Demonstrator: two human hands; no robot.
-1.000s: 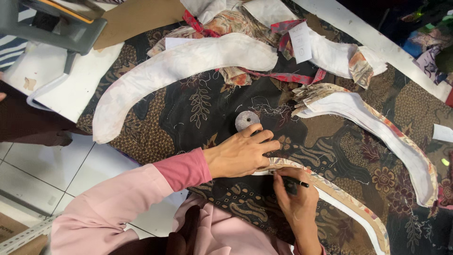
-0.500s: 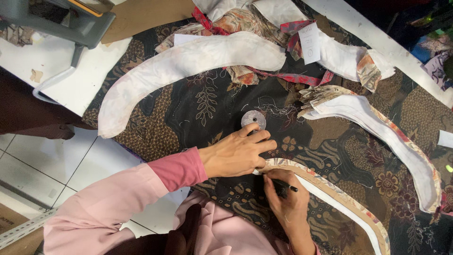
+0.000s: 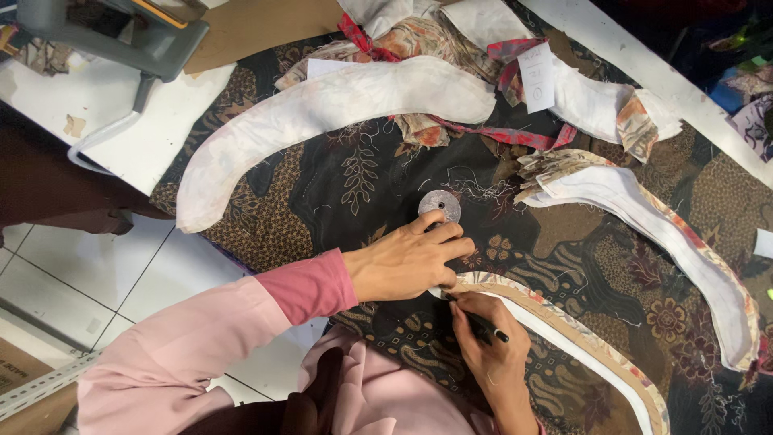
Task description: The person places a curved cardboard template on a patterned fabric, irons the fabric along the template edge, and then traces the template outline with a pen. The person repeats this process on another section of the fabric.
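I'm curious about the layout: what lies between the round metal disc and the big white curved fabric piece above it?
In the head view, only the dark patterned batik cloth with loose threads lies between the round metal disc and the white curved fabric piece.

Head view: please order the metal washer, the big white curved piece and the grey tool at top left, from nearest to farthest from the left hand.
1. Metal washer: just above the left hand, at its fingertips.
2. White curved piece: farther up and left, on the dark patterned cloth.
3. Grey tool: farthest, in the top left corner on the white table.
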